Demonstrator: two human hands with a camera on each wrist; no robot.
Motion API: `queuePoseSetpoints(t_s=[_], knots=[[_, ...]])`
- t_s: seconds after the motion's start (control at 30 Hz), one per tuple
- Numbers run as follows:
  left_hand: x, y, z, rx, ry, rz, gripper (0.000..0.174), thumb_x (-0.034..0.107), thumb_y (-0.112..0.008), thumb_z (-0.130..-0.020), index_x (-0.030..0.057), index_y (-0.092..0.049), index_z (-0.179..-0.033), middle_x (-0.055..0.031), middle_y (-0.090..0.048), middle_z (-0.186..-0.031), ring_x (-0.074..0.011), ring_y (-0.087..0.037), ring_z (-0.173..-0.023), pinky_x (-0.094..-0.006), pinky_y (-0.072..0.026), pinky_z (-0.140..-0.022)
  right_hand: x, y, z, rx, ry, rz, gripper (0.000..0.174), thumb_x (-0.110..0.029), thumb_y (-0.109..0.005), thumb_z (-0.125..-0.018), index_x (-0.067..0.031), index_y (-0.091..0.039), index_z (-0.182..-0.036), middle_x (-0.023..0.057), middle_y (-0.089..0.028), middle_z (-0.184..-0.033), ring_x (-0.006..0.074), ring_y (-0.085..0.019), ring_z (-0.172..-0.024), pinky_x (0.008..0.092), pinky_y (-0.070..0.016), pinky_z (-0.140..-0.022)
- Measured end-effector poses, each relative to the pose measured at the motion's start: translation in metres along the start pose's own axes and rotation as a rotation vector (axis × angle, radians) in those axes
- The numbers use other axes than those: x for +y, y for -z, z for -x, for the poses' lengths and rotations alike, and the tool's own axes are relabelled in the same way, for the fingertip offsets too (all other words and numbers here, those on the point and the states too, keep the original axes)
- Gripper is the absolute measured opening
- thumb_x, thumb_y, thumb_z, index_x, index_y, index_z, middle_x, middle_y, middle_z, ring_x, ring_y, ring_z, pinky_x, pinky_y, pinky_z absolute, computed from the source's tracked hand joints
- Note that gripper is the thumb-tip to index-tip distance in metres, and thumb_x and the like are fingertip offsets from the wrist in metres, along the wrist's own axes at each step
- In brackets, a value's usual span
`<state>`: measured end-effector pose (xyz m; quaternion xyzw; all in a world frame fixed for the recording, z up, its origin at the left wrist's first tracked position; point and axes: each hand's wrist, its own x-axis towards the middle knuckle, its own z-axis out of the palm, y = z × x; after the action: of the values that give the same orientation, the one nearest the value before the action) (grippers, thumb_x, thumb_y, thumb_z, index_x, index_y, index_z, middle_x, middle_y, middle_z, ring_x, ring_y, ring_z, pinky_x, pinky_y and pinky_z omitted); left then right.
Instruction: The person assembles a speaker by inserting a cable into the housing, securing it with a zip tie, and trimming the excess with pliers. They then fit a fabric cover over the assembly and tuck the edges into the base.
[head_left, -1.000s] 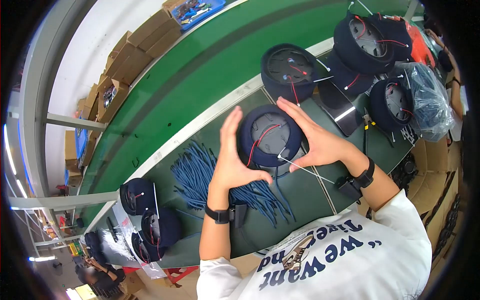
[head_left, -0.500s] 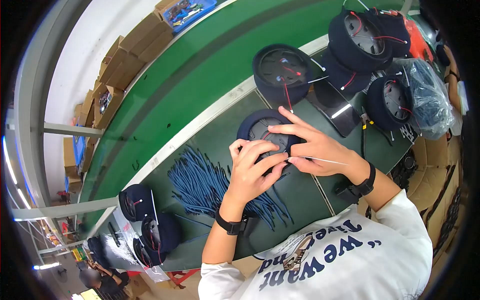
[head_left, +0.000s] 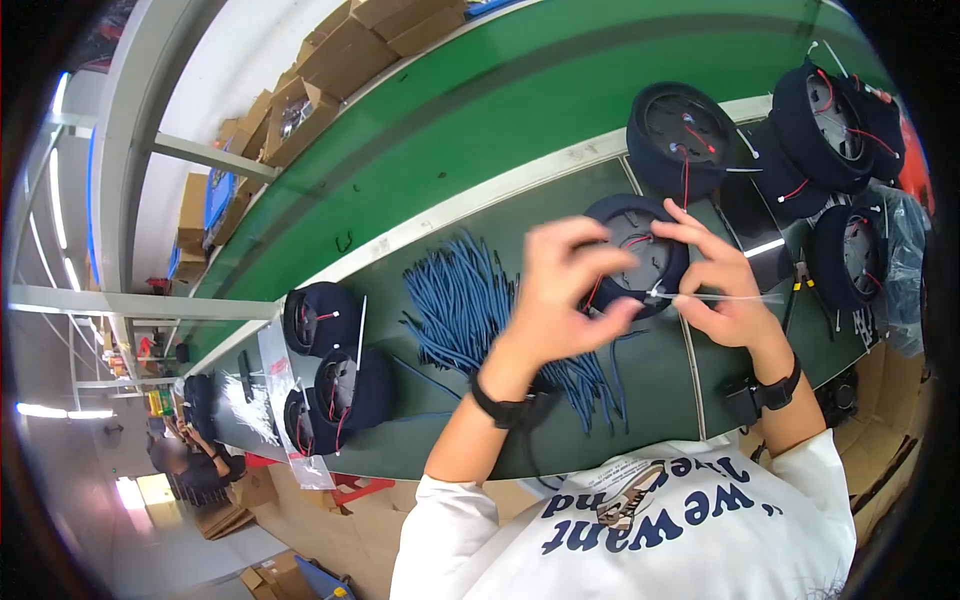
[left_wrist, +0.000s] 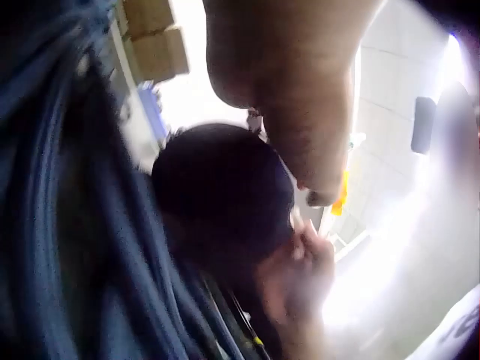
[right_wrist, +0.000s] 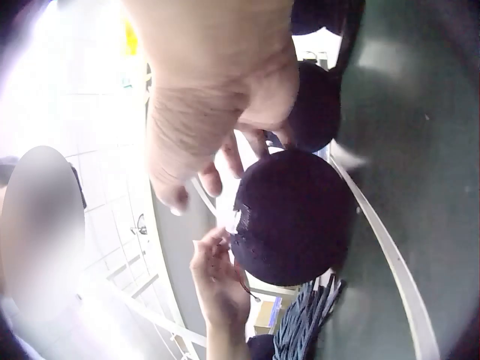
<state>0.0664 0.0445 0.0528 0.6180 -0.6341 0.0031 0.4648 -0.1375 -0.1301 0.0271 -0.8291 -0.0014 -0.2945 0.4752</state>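
Over the green table (head_left: 658, 388), left fingers (head_left: 602, 263) splay empty beside the navy cushion (head_left: 655, 262); right fingers (head_left: 698, 238), parted, touch its rim!

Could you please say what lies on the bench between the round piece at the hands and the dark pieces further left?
In the head view, a spread of blue cords lies between the round piece and the dark pieces.

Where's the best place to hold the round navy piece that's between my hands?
Hold the round piece by its thick outer rim, probably coming in from left and right: the wall is rounded, while the open face shows a red wire inside and a white tie at the near edge.
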Motion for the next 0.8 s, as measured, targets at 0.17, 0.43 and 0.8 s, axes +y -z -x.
queuePoseSetpoints(t_s=[0.17,0.43,0.8], knots=[[-0.029,0.067,0.011,-0.341,0.642,-0.566,0.027,0.030,-0.088,-0.084,0.0046,-0.079,-0.081,-0.0135,-0.075,-0.083,-0.0334,-0.074,-0.080,-0.0435,-0.0586,-0.073,-0.005,0.017,0.007,0.279,-0.009,-0.466,0.065,-0.068,-0.064,-0.097,-0.0042,-0.060,-0.108,0.0292,-0.059,-0.143,0.0368,-0.059,-0.135,0.0496,-0.0403,-0.119],[-0.053,0.046,0.042,-0.280,0.840,-0.498,0.022,0.021,-0.080,-0.088,-0.0003,-0.076,-0.085,-0.0165,-0.074,-0.077,-0.0366,-0.074,-0.076,-0.0441,-0.0593,-0.072,-0.021,0.041,0.011,0.397,0.066,-0.354,0.059,-0.062,-0.051,-0.105,-0.0035,-0.059,-0.105,0.0215,-0.063,-0.125,0.0226,-0.063,-0.105,0.0375,-0.0478,-0.097],[0.069,0.069,0.012,0.228,0.363,0.400,0.033,0.027,-0.072,-0.096,0.0014,-0.059,-0.080,-0.0108,-0.062,-0.085,-0.0130,-0.055,-0.067,-0.0265,-0.0440,-0.060,-0.098,-0.083,0.007,-0.566,-0.885,-1.026,0.065,-0.059,-0.053,-0.110,0.0022,-0.068,-0.128,0.0125,-0.071,-0.126,0.0151,-0.068,-0.114,0.0343,-0.0551,-0.100]])
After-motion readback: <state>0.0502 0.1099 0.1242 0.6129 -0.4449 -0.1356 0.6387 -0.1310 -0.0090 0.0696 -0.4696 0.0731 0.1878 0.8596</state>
